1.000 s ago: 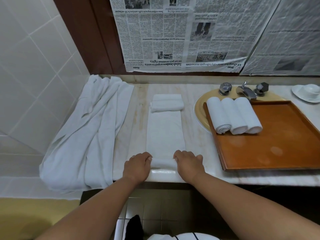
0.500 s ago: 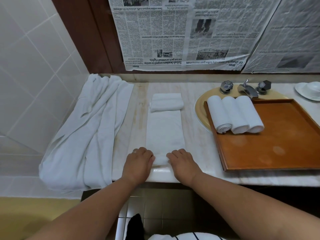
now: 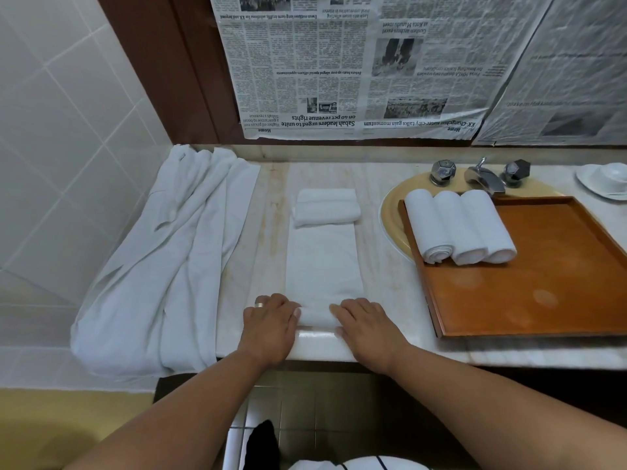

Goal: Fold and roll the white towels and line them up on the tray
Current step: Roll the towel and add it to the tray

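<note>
A long folded white towel [image 3: 323, 262] lies flat on the marble counter [image 3: 386, 266], and its near end is rolled up [image 3: 315, 317]. My left hand [image 3: 271, 320] and my right hand [image 3: 366, 325] lie palm down on the two ends of that roll, fingers curled over it. Two folded white towels [image 3: 326, 206] rest at the strip's far end. To the right, the brown wooden tray [image 3: 549, 300] holds three rolled white towels [image 3: 458, 227] side by side at its far left corner.
A big rumpled white towel [image 3: 163, 259] covers the counter's left end, against the tiled wall. The tray sits over a yellow basin [image 3: 390, 212] with chrome taps [image 3: 481, 176]. A white cup and saucer [image 3: 607, 179] stand far right. Newspaper covers the wall behind.
Both hands have pushed the roll a little away from the counter's front edge, so it has taken up more of the strip. Nothing else has moved.
</note>
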